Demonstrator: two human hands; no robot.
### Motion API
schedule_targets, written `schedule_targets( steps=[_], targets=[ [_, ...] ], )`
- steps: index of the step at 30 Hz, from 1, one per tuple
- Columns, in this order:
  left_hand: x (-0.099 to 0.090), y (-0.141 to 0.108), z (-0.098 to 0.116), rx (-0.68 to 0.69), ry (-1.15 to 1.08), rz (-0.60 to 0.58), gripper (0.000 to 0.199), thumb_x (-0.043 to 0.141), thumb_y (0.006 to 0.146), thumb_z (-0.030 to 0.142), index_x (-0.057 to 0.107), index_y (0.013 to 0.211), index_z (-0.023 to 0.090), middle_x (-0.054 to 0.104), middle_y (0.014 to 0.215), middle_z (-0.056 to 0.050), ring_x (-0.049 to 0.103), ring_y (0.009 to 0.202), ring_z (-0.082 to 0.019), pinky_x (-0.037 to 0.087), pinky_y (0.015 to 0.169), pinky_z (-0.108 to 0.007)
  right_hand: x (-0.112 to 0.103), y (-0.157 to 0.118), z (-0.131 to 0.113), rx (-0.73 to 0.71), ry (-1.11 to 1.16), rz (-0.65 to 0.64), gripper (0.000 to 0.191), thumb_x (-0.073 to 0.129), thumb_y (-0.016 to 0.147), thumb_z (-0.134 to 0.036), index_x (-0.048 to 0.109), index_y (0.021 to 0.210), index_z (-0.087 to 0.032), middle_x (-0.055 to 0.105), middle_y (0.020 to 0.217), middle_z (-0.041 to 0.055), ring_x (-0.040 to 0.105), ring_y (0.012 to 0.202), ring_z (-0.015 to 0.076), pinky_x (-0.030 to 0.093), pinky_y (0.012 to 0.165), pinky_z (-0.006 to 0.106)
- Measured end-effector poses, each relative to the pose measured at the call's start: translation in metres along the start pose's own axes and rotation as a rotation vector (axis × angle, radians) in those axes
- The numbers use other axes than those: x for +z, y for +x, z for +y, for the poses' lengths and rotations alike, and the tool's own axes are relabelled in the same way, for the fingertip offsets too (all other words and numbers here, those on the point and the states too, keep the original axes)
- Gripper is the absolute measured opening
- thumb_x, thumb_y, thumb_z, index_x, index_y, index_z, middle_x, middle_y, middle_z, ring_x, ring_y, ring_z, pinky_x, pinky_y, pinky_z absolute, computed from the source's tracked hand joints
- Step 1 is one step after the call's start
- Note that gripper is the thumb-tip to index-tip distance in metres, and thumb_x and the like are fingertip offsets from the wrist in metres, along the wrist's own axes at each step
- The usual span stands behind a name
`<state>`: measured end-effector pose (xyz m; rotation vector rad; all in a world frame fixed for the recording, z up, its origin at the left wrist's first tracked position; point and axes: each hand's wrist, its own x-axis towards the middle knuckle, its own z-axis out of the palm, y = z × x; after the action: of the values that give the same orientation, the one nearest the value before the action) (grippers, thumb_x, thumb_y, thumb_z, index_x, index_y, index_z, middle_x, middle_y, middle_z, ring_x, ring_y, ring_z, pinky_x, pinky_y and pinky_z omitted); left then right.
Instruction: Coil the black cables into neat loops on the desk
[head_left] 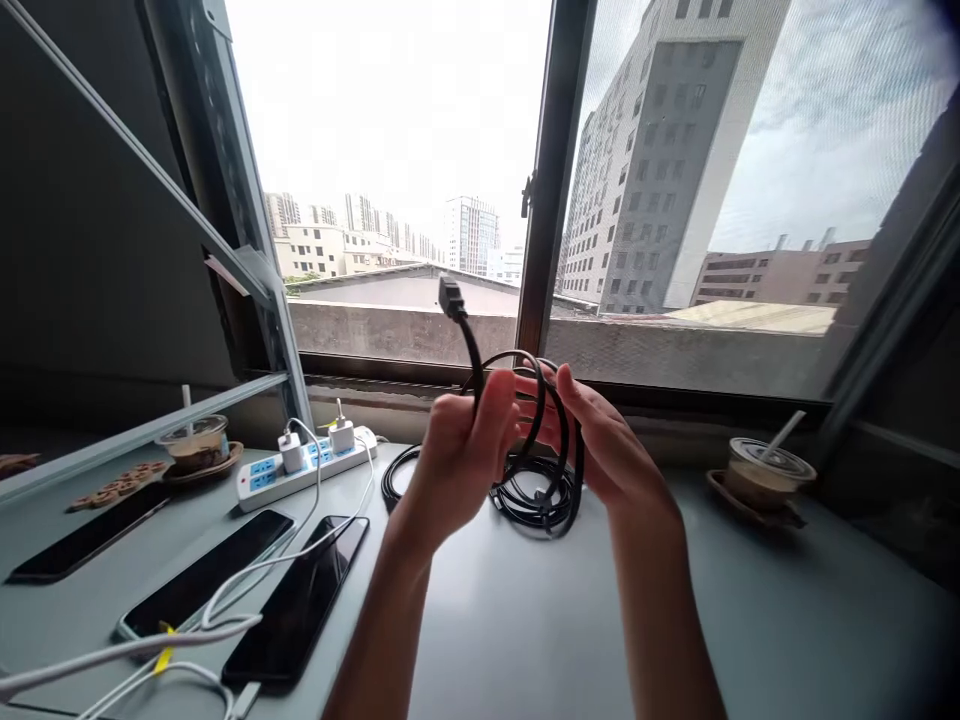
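My left hand (454, 460) is closed round a black cable (472, 350), its thumb pressed against the fingers. The cable's end stands up above that fist and carries a rectangular black plug (451, 298); the exact plug type is not clear. Loops of the same cable hang between my two hands. My right hand (611, 445) curls round these loops from the right, fingers behind them and thumb up. Below, a coiled black cable (541, 522) lies on the table, and part of another black coil (388, 488) shows left of my left wrist.
A white power strip (251, 495) holds two chargers with white cords. Several phones, including a black phone (300, 610), lie on the left of the grey table (517, 640). Iced drink cups stand at left and at right (769, 475). A metal frame (259, 270) and window border the table.
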<state>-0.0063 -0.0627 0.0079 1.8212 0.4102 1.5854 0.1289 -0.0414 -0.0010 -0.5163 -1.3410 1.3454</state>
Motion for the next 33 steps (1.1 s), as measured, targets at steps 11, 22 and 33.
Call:
schedule_targets(
  steps=[11, 22, 33],
  targets=[
    [-0.004, -0.007, 0.005, -0.564, 0.616, -0.658, 0.058, 0.057, 0.069, 0.062, 0.042, 0.04, 0.015, 0.038, 0.036, 0.004, 0.031, 0.035, -0.005, 0.023, 0.036, -0.02, -0.029, 0.005, -0.005, 0.081, 0.118, 0.114, 0.025, 0.061, 0.079, -0.04, 0.069, 0.089, -0.019, 0.068, 0.094, 0.0023, 0.065, 0.082, 0.0131, 0.053, 0.068, 0.017],
    [-0.021, -0.002, -0.02, -0.688, 0.896, -0.677, 0.038, 0.075, 0.054, 0.049, 0.063, 0.074, 0.02, 0.061, 0.058, 0.001, 0.058, 0.072, -0.019, 0.035, 0.05, -0.021, -0.042, 0.011, -0.003, 0.023, 0.076, 0.108, 0.028, 0.079, 0.06, -0.031, 0.059, 0.073, -0.017, 0.052, 0.058, -0.0078, 0.038, 0.036, -0.0013, 0.037, 0.035, 0.008],
    [-0.031, -0.001, -0.009, 0.172, 0.731, -0.052, 0.075, 0.074, 0.067, 0.04, 0.038, 0.129, 0.021, 0.054, 0.111, -0.009, 0.052, 0.101, -0.022, 0.04, 0.093, -0.04, -0.018, -0.03, -0.024, -0.174, -0.347, 0.332, 0.03, 0.072, 0.07, -0.037, 0.068, 0.094, -0.018, 0.024, 0.031, -0.0117, 0.013, 0.029, 0.0006, 0.005, 0.034, 0.021]
  ],
)
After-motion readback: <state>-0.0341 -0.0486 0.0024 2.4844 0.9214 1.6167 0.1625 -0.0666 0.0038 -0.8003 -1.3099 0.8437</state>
